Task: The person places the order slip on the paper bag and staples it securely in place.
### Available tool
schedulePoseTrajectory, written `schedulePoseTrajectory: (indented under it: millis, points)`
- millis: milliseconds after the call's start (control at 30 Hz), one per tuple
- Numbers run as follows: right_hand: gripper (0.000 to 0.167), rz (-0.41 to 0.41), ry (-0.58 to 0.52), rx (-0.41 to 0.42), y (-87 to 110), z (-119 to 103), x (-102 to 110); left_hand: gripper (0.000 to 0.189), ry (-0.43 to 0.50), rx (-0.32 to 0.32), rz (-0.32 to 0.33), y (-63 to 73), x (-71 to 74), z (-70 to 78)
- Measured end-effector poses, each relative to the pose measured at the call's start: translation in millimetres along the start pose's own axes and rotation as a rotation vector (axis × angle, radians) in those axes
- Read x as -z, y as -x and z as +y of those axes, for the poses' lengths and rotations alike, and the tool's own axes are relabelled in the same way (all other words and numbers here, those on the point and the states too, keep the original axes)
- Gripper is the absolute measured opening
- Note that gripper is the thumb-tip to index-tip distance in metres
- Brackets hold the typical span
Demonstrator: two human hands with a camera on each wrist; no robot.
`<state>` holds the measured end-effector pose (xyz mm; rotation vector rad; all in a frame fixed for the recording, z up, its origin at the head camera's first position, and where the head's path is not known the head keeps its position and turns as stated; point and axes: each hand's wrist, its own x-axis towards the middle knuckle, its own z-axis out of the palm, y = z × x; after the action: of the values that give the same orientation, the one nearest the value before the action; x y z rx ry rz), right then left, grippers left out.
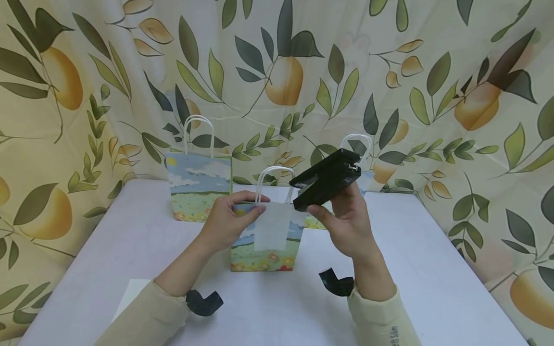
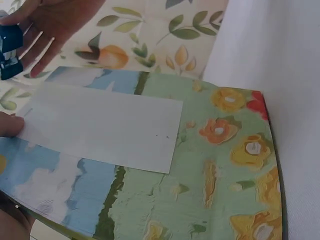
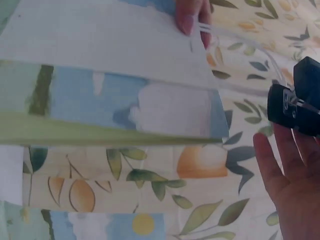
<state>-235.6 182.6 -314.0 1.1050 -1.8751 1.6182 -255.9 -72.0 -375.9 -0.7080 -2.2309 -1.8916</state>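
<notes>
A small paper gift bag (image 1: 265,263) with a sky-and-flower print stands at the middle of the table, its white handles up. A white paper slip (image 1: 271,228) lies against its front, reaching up to the top edge. My left hand (image 1: 222,221) pinches slip and bag together at the top, by the left end of the handle. My right hand (image 1: 349,223) holds a black stapler (image 1: 326,185) in the air at the bag's upper right, its jaws apart. In the right wrist view the stapler (image 3: 282,106) is beside the handle, off the slip (image 3: 100,42).
A matching bag (image 1: 200,175) stands behind to the left. Another bag (image 1: 367,179) is at the back right, mostly hidden by the right hand and stapler. A white sheet (image 1: 130,292) lies partly under the left forearm. Behind the white table (image 1: 433,269) hangs a fruit-patterned cloth (image 1: 381,29).
</notes>
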Motion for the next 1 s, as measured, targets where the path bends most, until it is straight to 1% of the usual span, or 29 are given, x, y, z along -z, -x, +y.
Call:
schedulePoseTrajectory:
  millis: [100,200,367,533,733,833,1000]
  points:
    - [0.06,0.038,-0.023,-0.018,-1.1,0,7,0.014,0.007,-0.006,0.007,-0.2,1.6,-0.2]
    - [0.056,0.06,-0.026,-0.038,-2.2,-1,15,0.013,0.012,-0.007,0.001,-0.5,2.2,-0.7]
    - [0.056,0.092,-0.002,-0.094,-2.3,0,29,0.014,0.007,-0.01,-0.011,-0.2,1.9,0.0]
    - [0.061,0.142,0.031,-0.191,-1.5,0,43,0.014,0.007,-0.019,-0.014,-0.5,2.3,0.7]
    - [0.056,0.209,0.08,-0.313,-3.5,1,56,0.015,0.006,-0.012,-0.012,-0.2,6.1,0.9]
    - [0.057,0.229,0.096,-0.373,-3.1,2,61,0.015,0.006,-0.018,-0.017,-0.7,6.7,1.6]
    - [0.059,0.255,0.117,-0.44,2.2,6,70,0.015,-0.003,-0.015,-0.035,-2.4,5.2,-1.1]
